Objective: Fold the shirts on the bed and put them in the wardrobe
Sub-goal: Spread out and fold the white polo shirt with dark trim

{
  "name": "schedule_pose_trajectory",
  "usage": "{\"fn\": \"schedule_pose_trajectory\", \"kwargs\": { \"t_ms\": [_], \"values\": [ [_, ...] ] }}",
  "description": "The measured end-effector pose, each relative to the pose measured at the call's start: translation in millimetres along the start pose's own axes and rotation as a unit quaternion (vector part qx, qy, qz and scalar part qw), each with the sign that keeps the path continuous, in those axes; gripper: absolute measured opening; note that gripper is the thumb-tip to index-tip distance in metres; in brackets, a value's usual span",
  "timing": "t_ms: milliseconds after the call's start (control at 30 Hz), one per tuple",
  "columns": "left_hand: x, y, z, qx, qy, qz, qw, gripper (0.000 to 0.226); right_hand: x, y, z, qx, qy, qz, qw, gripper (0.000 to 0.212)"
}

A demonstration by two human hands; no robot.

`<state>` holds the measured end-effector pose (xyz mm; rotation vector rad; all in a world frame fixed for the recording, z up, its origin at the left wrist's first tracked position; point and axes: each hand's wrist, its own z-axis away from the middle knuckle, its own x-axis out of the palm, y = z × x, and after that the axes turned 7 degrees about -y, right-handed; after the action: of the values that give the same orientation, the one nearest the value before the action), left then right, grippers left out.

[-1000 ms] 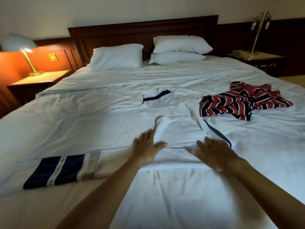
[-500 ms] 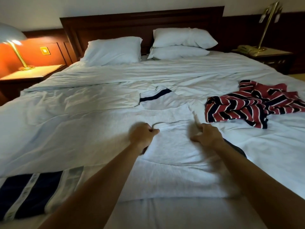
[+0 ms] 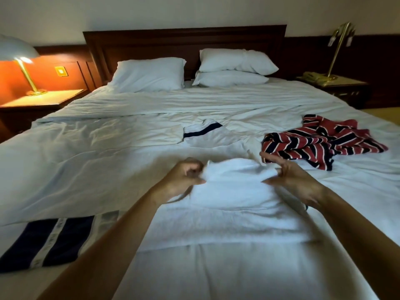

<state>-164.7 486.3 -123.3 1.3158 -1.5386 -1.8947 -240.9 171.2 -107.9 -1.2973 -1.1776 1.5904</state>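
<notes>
A white shirt [image 3: 227, 215] with navy trim lies spread across the middle of the bed [image 3: 108, 161]. Its navy-banded sleeve [image 3: 54, 241] stretches out to the near left, and its collar [image 3: 203, 131] points toward the pillows. My left hand [image 3: 186, 177] pinches the left side of a raised, bunched fold of this shirt. My right hand [image 3: 292, 179] grips the fold's right side with its index finger sticking out. The fold is blurred by motion. A red, navy and white striped shirt [image 3: 324, 144] lies crumpled to the right, just beyond my right hand.
Three white pillows [image 3: 151, 74] lean on the dark headboard [image 3: 184, 40]. A lit lamp [image 3: 19, 59] stands on the left nightstand [image 3: 43, 100]. A brass lamp [image 3: 337, 46] and a phone [image 3: 311, 76] sit on the right nightstand. No wardrobe is in view.
My hands went from lying flat on the white shirt to gripping its middle part. They now hold that part raised and bunched between them.
</notes>
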Motion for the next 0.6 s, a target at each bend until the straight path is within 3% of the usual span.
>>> {"fn": "schedule_pose_trajectory", "kwargs": {
  "t_ms": [67, 133, 200, 233, 300, 333, 433, 500, 533, 600],
  "values": [
    [-3, -8, 23, 0.031, -0.058, -0.133, 0.989, 0.026, -1, 0, 30, 0.018, -0.123, 0.062, 0.99, 0.077],
    [-4, -13, 43, 0.002, -0.092, -0.164, 0.982, 0.041, -2, 7, 49, 0.043, -0.17, 0.066, 0.982, 0.077],
    [-1, -12, 54, -0.043, -0.028, -0.12, 0.991, 0.043, -1, 15, 57, 0.045, -0.09, 0.019, 0.995, 0.066],
    [2, -10, 56, -0.073, 0.019, -0.09, 0.993, 0.032, 2, 18, 57, 0.036, -0.026, 0.012, 0.999, 0.058],
    [7, -1, 60, -0.16, 0.057, -0.029, 0.985, 0.008, 11, 18, 56, 0.032, 0.087, 0.074, 0.993, 0.029],
    [11, 3, 61, -0.207, 0.046, -0.012, 0.977, 0.02, 16, 16, 55, 0.043, 0.109, 0.132, 0.984, 0.015],
    [29, 16, 64, -0.258, -0.013, 0.025, 0.966, 0.04, 32, 10, 51, 0.145, 0.081, 0.268, 0.949, 0.024],
    [40, 14, 58, -0.236, 0.034, 0.073, 0.968, 0.046, 42, 7, 47, 0.18, 0.068, 0.321, 0.927, 0.033],
    [45, 12, 54, -0.22, 0.065, 0.104, 0.968, 0.054, 47, 7, 44, 0.176, 0.071, 0.331, 0.924, 0.033],
    [53, 10, 48, -0.196, 0.105, 0.159, 0.962, 0.062, 56, 3, 40, 0.168, 0.107, 0.229, 0.953, 0.02]
  ]
}}
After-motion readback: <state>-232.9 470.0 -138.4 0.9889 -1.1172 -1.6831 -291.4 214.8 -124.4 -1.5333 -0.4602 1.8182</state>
